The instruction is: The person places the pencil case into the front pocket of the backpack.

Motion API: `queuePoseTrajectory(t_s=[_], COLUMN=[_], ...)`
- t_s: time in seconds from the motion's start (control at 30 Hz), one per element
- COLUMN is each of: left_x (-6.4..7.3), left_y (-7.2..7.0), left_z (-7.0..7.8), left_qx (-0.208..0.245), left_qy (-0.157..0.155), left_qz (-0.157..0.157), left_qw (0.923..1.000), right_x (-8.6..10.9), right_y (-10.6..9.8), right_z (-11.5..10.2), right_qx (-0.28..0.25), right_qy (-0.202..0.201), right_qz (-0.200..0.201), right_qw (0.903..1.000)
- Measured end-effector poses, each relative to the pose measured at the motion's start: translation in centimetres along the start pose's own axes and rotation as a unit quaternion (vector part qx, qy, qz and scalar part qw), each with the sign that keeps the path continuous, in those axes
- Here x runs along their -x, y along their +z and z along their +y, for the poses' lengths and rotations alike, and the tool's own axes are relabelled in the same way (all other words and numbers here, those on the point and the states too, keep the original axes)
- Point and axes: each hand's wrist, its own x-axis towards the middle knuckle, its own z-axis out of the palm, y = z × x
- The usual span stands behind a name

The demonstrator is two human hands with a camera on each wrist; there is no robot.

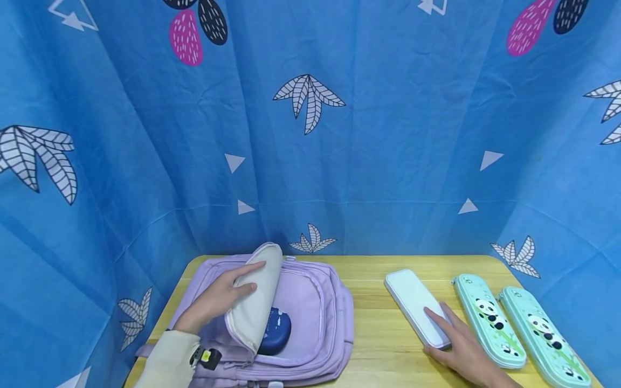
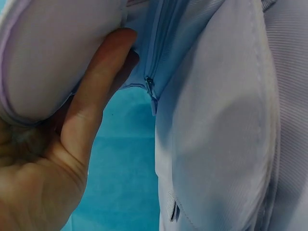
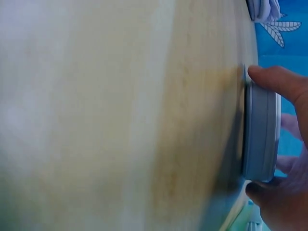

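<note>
On the left of the table lies a lilac backpack (image 1: 303,296), its front flap (image 1: 264,288) folded up to show a pale lining. My left hand (image 1: 218,299) holds that flap; in the left wrist view the flap's edge sits between thumb and fingers. A dark blue rounded case (image 1: 278,331) rests in the opening, partly covered by the flap. Over on the right, my right hand (image 1: 463,347) grips the near end of a flat, pale pencil case (image 1: 414,304). The right wrist view shows this case's grey side (image 3: 262,130) with fingers at both edges.
Two mint-green panda pencil cases, one (image 1: 490,320) beside my right hand and another (image 1: 545,337) farther right, lie at the table's right side. Bare wooden tabletop (image 1: 373,334) separates backpack and pale case. Blue patterned curtains (image 1: 388,134) enclose the back and sides.
</note>
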Motion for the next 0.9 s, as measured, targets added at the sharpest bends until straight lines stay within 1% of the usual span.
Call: queuePoseTrajectory(t_s=[0.17,0.27,0.47,0.7,0.9], left_x=[0.2,0.3,0.5,0.9,1.2], left_y=[0.0,-0.1,-0.2,-0.2,-0.4], left_z=[0.0,-0.2,-0.5,-0.5,-0.7], left_qx=[0.009,0.017,0.030,0.040,0.051], left_qy=[-0.004,-0.005,-0.006,-0.012,-0.012], left_qz=[0.002,0.003,0.007,0.016,0.019], left_qw=[0.9999,0.9998,0.9995,0.9990,0.9985], right_x=[-0.1,-0.2,-0.3,-0.8,-1.1], right_y=[-0.5,-0.6,-0.3,-0.3,-0.6], right_z=[0.6,0.8,0.6,0.2,-0.1], right_qx=[-0.014,-0.019,-0.006,0.022,0.033], right_qy=[-0.011,-0.003,0.013,0.052,0.057], right_qz=[-0.018,-0.027,-0.006,0.005,0.014], right_qw=[0.9997,0.9995,0.9999,0.9984,0.9977])
